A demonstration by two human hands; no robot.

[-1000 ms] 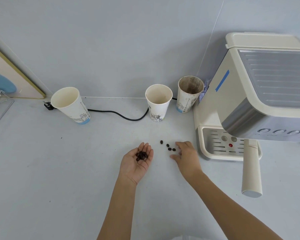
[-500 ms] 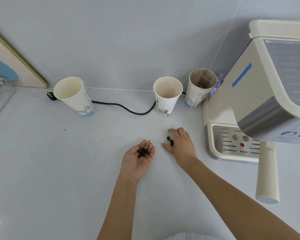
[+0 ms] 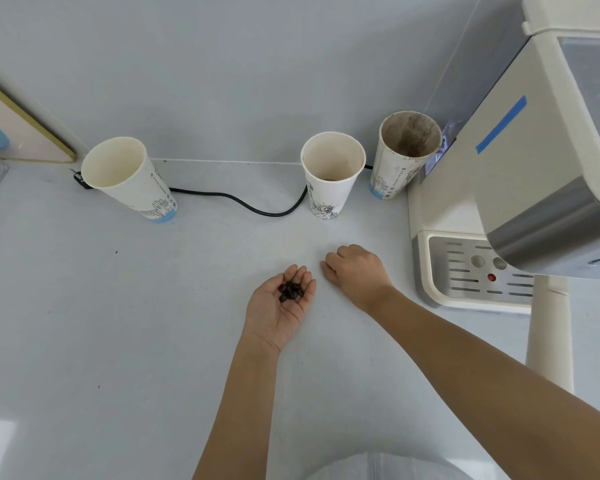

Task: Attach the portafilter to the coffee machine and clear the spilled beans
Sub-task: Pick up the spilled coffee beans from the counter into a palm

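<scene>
My left hand (image 3: 278, 311) lies palm up on the white counter (image 3: 118, 323), cupping several dark coffee beans (image 3: 290, 292). My right hand (image 3: 357, 271) rests just to its right, knuckles up and fingers curled down onto the counter. No loose beans show around it; whatever sits under the fingers is hidden. The cream coffee machine (image 3: 520, 168) stands at the right. The portafilter's cream handle (image 3: 548, 334) hangs down from under the machine's front, beside its drip tray (image 3: 465, 271).
Three paper cups stand along the back wall: a leaning one (image 3: 129, 178) at left, a middle one (image 3: 331, 174), and a stained one (image 3: 406, 154) against the machine. A black cable (image 3: 257, 209) runs behind them. A framed board (image 3: 21, 133) leans far left.
My right hand slid left over the loose beans and curled shut; they no longer show on the counter. The view moved closer and leftward. My left hand kept still with its beans.
</scene>
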